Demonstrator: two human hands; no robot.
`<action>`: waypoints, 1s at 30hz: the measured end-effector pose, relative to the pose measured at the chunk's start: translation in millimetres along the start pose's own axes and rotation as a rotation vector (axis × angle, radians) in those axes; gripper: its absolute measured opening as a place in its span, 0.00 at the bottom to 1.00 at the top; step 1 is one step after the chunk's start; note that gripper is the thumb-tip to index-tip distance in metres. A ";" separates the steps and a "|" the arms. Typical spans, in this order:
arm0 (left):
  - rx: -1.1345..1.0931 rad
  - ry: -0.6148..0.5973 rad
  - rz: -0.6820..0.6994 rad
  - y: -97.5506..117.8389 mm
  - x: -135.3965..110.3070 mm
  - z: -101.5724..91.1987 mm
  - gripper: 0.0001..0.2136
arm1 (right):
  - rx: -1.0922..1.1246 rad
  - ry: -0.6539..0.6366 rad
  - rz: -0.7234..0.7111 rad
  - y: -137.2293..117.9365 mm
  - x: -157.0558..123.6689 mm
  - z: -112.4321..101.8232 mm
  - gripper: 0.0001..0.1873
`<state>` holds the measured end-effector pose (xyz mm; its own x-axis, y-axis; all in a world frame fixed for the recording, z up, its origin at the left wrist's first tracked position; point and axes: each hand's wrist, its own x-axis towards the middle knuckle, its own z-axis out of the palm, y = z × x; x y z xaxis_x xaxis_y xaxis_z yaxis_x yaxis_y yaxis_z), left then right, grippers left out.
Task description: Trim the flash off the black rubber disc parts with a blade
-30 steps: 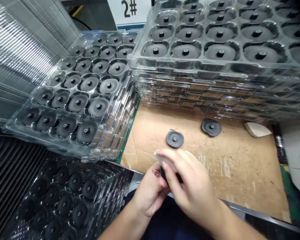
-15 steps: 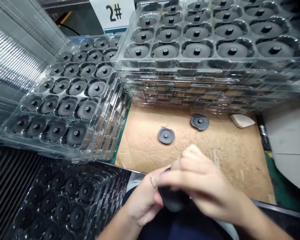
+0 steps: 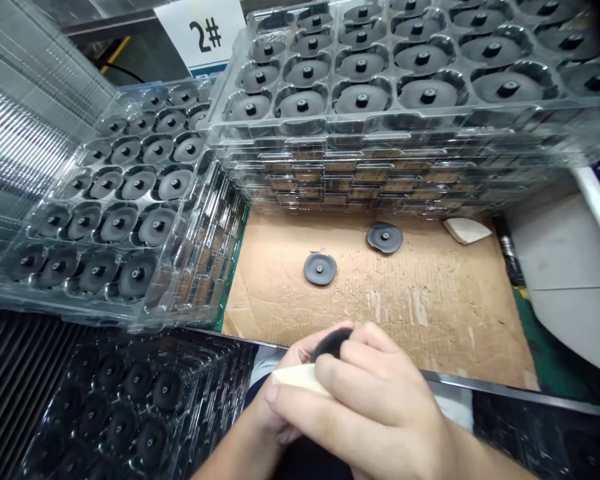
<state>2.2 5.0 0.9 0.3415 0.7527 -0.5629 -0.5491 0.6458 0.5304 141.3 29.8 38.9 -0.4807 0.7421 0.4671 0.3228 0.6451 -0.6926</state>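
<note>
Low in the view, my left hand (image 3: 276, 408) grips a dark rubbery disc (image 3: 331, 343), its rim tilted up between the two hands. My right hand (image 3: 380, 400) is closed around a cream wedge that looks like a sponge (image 3: 300, 377), held against the near side of the disc. My right fingers cover much of both. Beyond the hands, two similar dark discs with a small central stud lie on the cardboard: one (image 3: 320, 269) nearer the middle, the other (image 3: 385, 237) farther back and to the right.
Stacked clear plastic trays of discs stand at the back (image 3: 330, 123) and left (image 3: 145, 313). A darker tray stack (image 3: 180, 407) sits lower left. Another cream wedge (image 3: 467, 230) lies at the cardboard's (image 3: 280, 307) back right. A white panel (image 3: 570, 267) borders the right side.
The view has shifted slightly. My right hand has come down and nearer, its blur mostly gone. The cream wedge, hidden before, now shows, and the held disc sits higher between my hands.
</note>
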 end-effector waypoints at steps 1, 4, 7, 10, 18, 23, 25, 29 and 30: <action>-0.007 -0.024 0.005 -0.7 0.1 -0.4 0.22 | 0.051 0.000 0.009 3.5 -1.4 0.1 0.15; -0.081 -0.129 -0.010 0.0 -0.9 -0.9 0.25 | 0.103 0.149 0.360 28.2 -14.8 -1.9 0.13; -0.197 -0.167 -0.029 1.6 -1.8 -3.8 0.28 | 0.002 0.194 0.651 59.9 -43.3 3.7 0.15; -0.238 -0.141 -0.001 1.6 -0.1 -8.5 0.25 | -0.135 0.112 0.672 78.7 -76.7 21.9 0.16; -0.255 0.046 0.046 3.1 7.8 -10.7 0.25 | -0.410 0.096 0.647 79.5 -108.5 52.9 0.23; -0.280 0.139 0.060 2.1 9.4 -9.5 0.29 | -0.477 0.000 0.601 85.8 -100.9 52.0 0.32; -0.294 0.171 0.057 1.4 9.3 -10.5 0.32 | -0.498 0.002 0.597 87.6 -99.8 50.4 0.32; -0.311 0.237 0.082 0.7 7.8 -13.2 0.37 | -0.506 0.066 0.592 88.9 -99.3 43.9 0.22; -0.309 0.249 0.089 0.7 7.3 -13.6 0.37 | -0.494 0.084 0.584 88.9 -98.8 42.0 0.21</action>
<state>-6.1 9.2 -11.4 0.1077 0.7255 -0.6797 -0.7848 0.4818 0.3899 183.3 6.2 -91.9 -0.0630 0.9859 0.1547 0.8416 0.1359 -0.5227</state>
